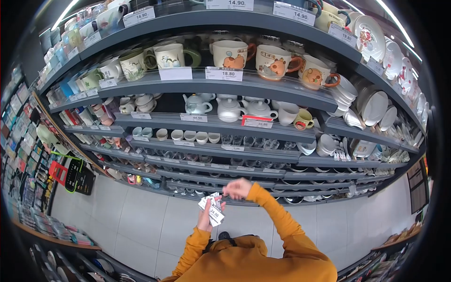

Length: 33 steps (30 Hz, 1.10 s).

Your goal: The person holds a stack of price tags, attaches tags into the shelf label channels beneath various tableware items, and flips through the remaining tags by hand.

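Left hand (205, 219) holds a fanned bundle of price cards (214, 214). Grip closed around them: thumb on the near left side, fingertips showing at the far right edge, cards sitting between, fanned out and overlapping. Front card faces up and reads 24.50; print on the ones behind too small to read. Cards stick out past the grip toward the body and toward the shelves.

Right hand (239, 188) is just beyond and right of the cards, fingers curled, fingertips pointing at the bundle. Its grip looks narrow; can't tell if anything is pinched in it, or if it touches the top card edge.

Both hands are in front of the body, over the tiled floor (141, 225), mustard sleeves (278, 211) on both arms. Ahead: grey shelf unit (263, 86), several levels. Cartoon mugs (273, 63) on an upper level, an 18.80 price tag (224, 74) on its front edge. Level below has white teapots (229, 110) and a red-framed price tag (257, 122). Small white cups (189, 136) under those. White plates (376, 104) stand on the right.
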Tool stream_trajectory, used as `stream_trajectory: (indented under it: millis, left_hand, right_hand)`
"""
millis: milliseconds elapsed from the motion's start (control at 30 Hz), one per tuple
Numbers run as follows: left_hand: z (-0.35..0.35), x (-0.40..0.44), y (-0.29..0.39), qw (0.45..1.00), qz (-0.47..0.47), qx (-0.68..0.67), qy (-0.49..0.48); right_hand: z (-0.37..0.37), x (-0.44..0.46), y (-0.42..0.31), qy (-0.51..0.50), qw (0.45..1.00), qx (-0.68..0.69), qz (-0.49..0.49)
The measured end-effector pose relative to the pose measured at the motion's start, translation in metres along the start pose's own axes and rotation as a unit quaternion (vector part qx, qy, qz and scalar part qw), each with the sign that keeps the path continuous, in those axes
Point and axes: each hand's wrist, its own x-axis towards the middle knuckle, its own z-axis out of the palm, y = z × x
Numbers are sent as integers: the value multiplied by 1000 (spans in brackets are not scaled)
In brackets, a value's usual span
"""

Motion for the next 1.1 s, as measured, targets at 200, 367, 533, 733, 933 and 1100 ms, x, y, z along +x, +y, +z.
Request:
stream_trajectory:
  millis: [200,367,533,733,933,1100]
  left_hand:
    - [6,-13,9,1000,25,19,5]
    - [-9,-9,-2,1000,-10,-21,20]
    - [-10,-15,-8,997,-16,-62,45]
    - [-19,-11,-14,994,-36,-87,59]
    - [-27,8,-28,994,10,-96,54]
    - [10,5,-22,997,14,-67,42]
  right_hand:
    - [-69,46,-13,411,842,-312,-159]
    - [-80,73,-12,412,805,-418,-84]
    - [-90,91,-3,391,803,-448,-34]
    - [-93,87,-11,414,815,-397,-82]
    - [-15,30,15,323,928,73,-173]
    - [88,-24,59,233,943,233,34]
